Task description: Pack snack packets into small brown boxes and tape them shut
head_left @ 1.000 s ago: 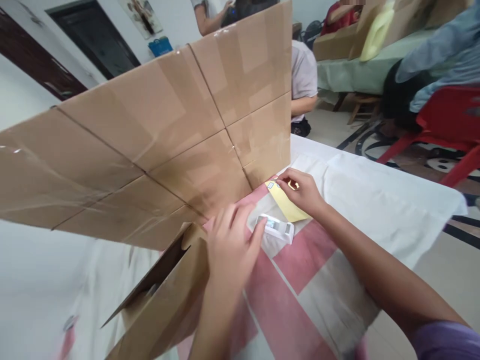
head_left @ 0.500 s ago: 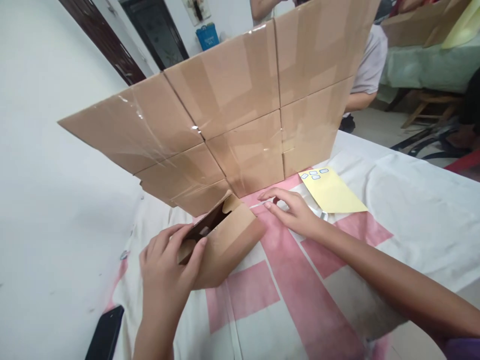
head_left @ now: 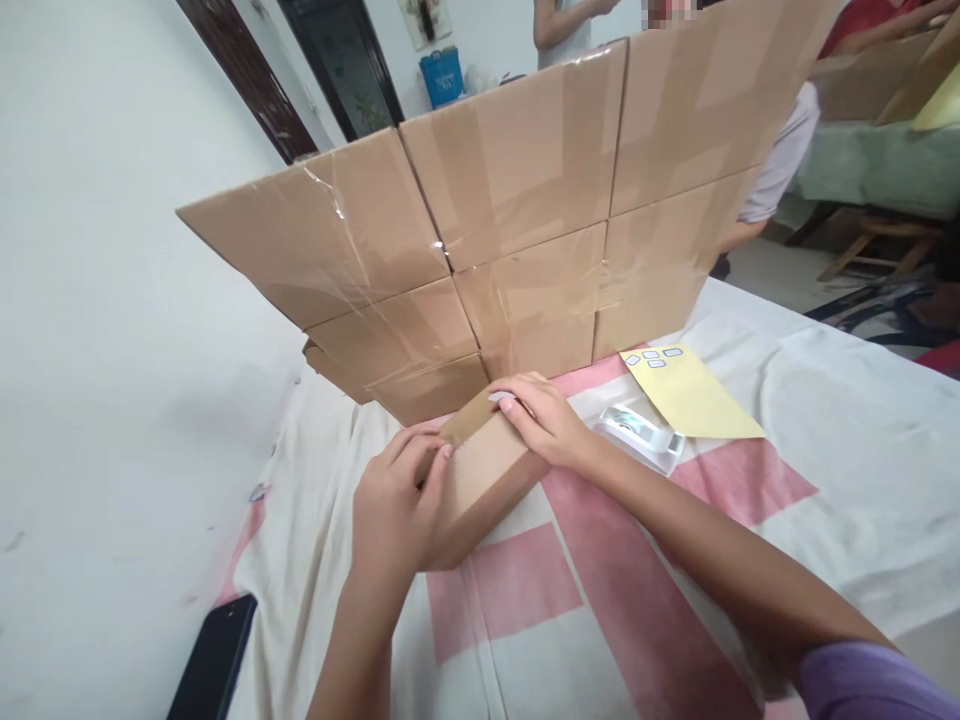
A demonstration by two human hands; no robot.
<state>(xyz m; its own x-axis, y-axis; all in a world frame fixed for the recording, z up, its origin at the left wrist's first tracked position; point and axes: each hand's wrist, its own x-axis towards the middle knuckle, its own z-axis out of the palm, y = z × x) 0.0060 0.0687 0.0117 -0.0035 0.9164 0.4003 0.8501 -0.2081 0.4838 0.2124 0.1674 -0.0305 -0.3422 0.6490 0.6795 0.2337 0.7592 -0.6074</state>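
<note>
A small brown cardboard box [head_left: 487,475] lies on the pink-and-white cloth in front of me. My left hand [head_left: 397,505] grips its near left end, fingers curled over the top edge. My right hand [head_left: 544,420] lies on the box's far top, fingers pressing a flap [head_left: 469,418] down. Just right of my right wrist sits a clear tape dispenser [head_left: 641,435]. Beyond it lies a yellow sheet [head_left: 694,398] with a few small stickers at its far corner.
A tall screen of taped cardboard panels [head_left: 525,190] stands across the table behind the box. A dark phone [head_left: 214,655] lies at the table's near left edge by the white wall. Other people sit and stand beyond the screen, near a green-covered table [head_left: 862,160].
The box's open flap has been folded down. My right hand moved left from the tape dispenser onto the box top. My left hand shifted along the box's near end. The camera view shifted slightly.
</note>
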